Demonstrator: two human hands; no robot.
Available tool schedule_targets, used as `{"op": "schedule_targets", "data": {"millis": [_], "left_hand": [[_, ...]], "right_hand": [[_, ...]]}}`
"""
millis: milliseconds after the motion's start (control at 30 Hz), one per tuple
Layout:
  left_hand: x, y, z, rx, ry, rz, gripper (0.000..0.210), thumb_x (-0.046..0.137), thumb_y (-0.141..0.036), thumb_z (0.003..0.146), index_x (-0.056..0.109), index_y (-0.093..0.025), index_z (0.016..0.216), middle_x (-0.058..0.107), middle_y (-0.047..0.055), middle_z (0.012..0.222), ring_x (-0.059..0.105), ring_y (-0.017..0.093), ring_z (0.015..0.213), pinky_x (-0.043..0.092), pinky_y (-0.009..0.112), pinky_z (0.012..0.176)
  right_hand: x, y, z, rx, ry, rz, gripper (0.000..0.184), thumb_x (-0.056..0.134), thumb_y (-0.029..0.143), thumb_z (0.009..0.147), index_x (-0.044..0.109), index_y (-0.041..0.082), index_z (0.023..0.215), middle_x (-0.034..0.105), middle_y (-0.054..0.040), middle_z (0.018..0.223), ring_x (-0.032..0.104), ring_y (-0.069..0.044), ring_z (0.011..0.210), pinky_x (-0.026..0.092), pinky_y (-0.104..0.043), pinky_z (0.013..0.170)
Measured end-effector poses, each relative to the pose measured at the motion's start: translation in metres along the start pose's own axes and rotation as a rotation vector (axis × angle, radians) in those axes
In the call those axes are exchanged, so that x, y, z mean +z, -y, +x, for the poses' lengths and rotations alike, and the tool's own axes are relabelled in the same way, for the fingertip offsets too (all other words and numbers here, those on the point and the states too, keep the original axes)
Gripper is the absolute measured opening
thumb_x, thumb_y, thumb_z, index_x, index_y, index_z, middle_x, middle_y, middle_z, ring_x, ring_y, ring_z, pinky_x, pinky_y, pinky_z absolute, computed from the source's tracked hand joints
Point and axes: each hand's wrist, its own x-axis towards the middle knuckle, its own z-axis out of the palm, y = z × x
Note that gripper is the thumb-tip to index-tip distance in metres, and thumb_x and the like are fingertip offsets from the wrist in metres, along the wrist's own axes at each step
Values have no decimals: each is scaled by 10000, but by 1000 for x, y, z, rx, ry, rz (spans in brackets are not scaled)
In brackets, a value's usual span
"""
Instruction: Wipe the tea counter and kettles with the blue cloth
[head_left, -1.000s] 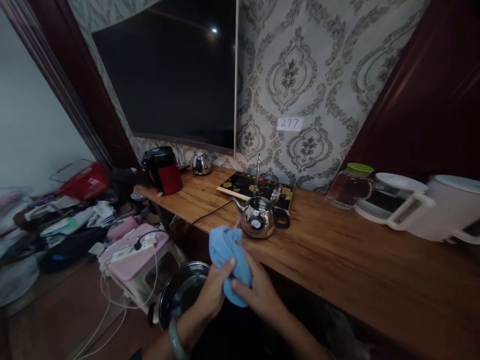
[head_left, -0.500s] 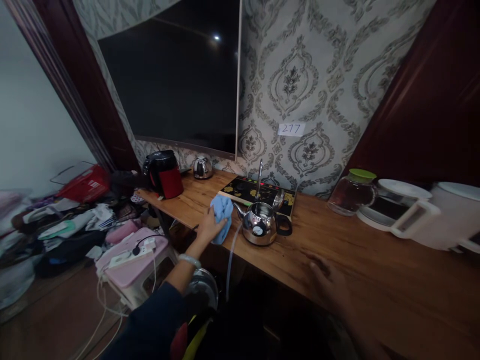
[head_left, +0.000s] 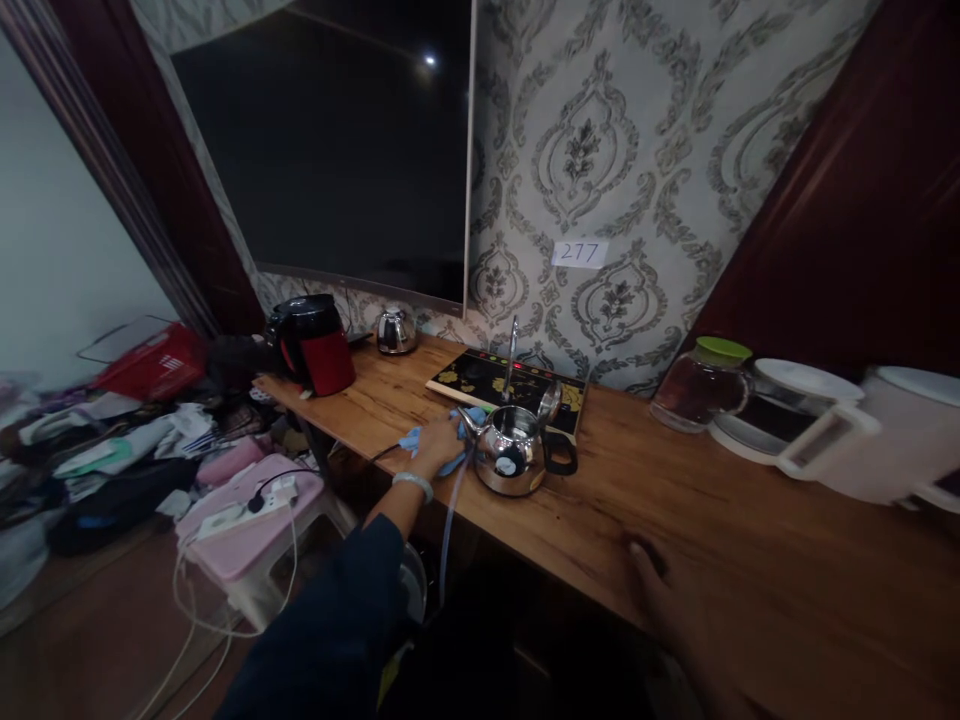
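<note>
My left hand (head_left: 435, 446) presses a crumpled light-blue cloth (head_left: 412, 438) onto the wooden tabletop, its fingers closed over it. Just right of it stands a shiny steel kettle (head_left: 510, 462) without a cover on its mouth, the spout toward my left hand and the black handle to the right. A round steel lid (head_left: 550, 401) shows behind the kettle. Near the front edge of the table, my right hand (head_left: 664, 595) is dim, holding nothing, with its fingers apart. Part of the cloth is hidden under my left hand.
Behind the kettle lie a black-gold electric stove panel (head_left: 472, 372) and a curved metal spout (head_left: 511, 358). A red-black kettle (head_left: 330, 362) and small steel pot (head_left: 395, 332) stand left; a glass jug (head_left: 694, 395) and white pitcher (head_left: 900, 430) right. A clear hose (head_left: 448, 530) hangs over the edge.
My left hand has lowered the blue cloth from beside the kettle to the tabletop near its spout, and it now lies flatter. My right hand has shifted slightly. The view has moved a little.
</note>
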Motion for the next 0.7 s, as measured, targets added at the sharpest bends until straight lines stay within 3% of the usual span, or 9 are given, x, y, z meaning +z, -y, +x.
{"op": "schedule_targets", "data": {"millis": [167,400,500,600,700], "left_hand": [[-2,2,-19,-6,2,15,395,497,-235,848,607,-177,1223,626,136,1224,623,242,1058,448,337,936],[-4,26,-93,31,44,30,386,529,-239,829,606,-200,1205,606,116,1244,616,250,1086,461,343,935],[-15,42,-116,32,103,-13,384,562,-227,792,623,-221,1171,623,104,1220,616,244,1087,454,329,944],[-40,62,-118,-19,133,-76,339,585,-232,768,651,-248,1100,671,69,1136,637,234,1032,459,300,901],[-71,80,-91,-105,-22,-46,383,560,-287,804,617,-255,1181,666,67,1168,623,241,1062,450,300,911]], "right_hand": [[1,-5,-1,-14,-2,5,503,471,573,798,719,185,998,739,-118,1076,671,-285,1024,518,-413,929],[0,-9,0,-43,3,-12,514,468,585,791,724,192,1000,738,-114,1068,674,-282,1000,535,-404,887],[-1,-6,-1,-36,13,-15,497,468,577,793,723,199,990,741,-103,1062,671,-281,1005,529,-405,897],[-2,-1,-2,-64,1,-42,471,467,559,790,722,202,962,746,-100,1036,675,-287,986,531,-413,889],[-2,2,-3,-80,-12,-71,456,456,554,792,724,215,935,751,-90,1005,681,-286,961,544,-404,859]]}}
